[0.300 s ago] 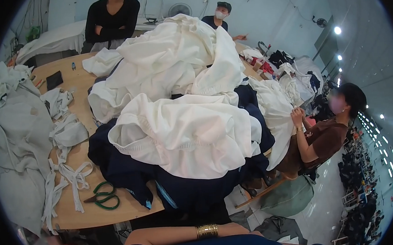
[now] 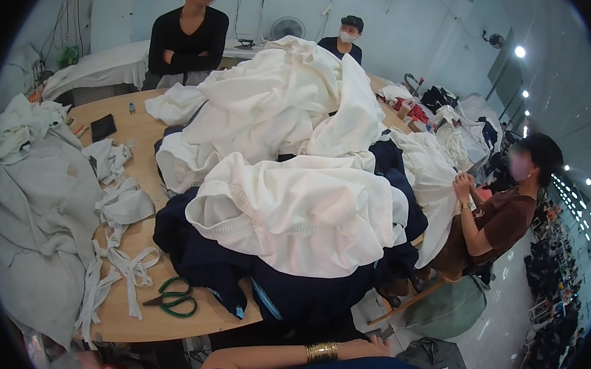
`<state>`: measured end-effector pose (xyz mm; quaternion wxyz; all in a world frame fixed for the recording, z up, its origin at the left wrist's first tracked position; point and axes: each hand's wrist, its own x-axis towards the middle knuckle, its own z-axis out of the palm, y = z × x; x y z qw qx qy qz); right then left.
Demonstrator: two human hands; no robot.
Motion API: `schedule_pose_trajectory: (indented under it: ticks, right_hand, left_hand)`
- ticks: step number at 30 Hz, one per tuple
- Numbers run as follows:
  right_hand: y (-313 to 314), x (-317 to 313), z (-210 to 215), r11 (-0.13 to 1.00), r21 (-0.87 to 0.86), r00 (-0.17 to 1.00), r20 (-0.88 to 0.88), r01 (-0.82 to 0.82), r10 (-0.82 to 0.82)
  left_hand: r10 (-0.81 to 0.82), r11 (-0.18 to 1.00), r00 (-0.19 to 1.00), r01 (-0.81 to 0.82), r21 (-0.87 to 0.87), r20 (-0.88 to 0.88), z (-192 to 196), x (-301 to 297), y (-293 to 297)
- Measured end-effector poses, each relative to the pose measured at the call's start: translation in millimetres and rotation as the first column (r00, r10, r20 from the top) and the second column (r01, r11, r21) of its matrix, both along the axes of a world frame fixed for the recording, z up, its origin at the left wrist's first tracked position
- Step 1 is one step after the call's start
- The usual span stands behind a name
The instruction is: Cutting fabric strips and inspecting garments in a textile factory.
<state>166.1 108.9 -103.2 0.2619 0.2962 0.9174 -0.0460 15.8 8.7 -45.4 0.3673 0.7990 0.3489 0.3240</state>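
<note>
My left forearm, with a stack of gold bangles (image 2: 321, 351) at the wrist, lies across the lower edge in front of my body. At its end my left hand (image 2: 374, 347) looks open, its fingers partly visible and holding nothing I can see. My right hand is not in view. Beyond my arm, white garments with gathered elastic waistbands are heaped on the table. The nearest white garment (image 2: 304, 215) rests on dark navy clothing (image 2: 303, 290) with light blue strips, which hangs over the table edge. Green-handled scissors (image 2: 173, 299) lie to the left of it.
White fabric strips (image 2: 133, 264) and a large pale cloth (image 2: 40, 209) cover the wooden table's (image 2: 209, 321) left side. A dark pouch (image 2: 103, 127) lies farther back. A person with folded arms (image 2: 190, 44) and a masked person (image 2: 344, 40) stand behind; another (image 2: 493, 215) handles white cloth at right.
The whole view has shifted, so the table and people appear slightly farther right and mostly lower. My left hand shows more clearly beyond the bangles. The garments lie as before.
</note>
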Motion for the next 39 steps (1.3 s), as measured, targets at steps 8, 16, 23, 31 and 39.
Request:
schedule_pose_trajectory:
  ticks: [8, 16, 23, 31, 39]
  right_hand:
    - [15.0, 3.1, -20.6, 0.992, -0.095, 0.984, 0.154, -0.079, 0.093]
    - [41.9, -31.0, 29.2, 0.811, -0.454, 0.608, 0.542, -0.37, 0.581]
    - [4.3, -158.6, 189.4, 0.612, -0.714, 0.801, 0.12, -0.341, 0.586]
    - [-153.3, -280.9, 167.7, 0.144, -0.342, 0.368, -0.8, -0.928, 0.474]
    - [-260.2, -365.5, 84.7, 0.197, -0.065, 0.147, -0.888, -0.978, 0.436]
  left_hand:
    - [0.168, 0.967, 0.936, -0.095, -0.237, 0.31, 55.6, -53.1, -15.3]
    - [0.73, 0.684, 0.634, -0.684, -0.253, 0.257, 85.0, -126.5, -110.6]
    - [0.948, -0.25, -0.294, -0.925, -0.286, 0.124, 78.1, -112.7, -236.5]
    - [0.806, -0.581, -0.591, -0.782, -0.226, -0.029, 68.1, -106.7, -280.2]
    - [0.442, -0.867, -0.892, -0.453, 0.21, -0.097, 37.4, -166.8, -341.8]
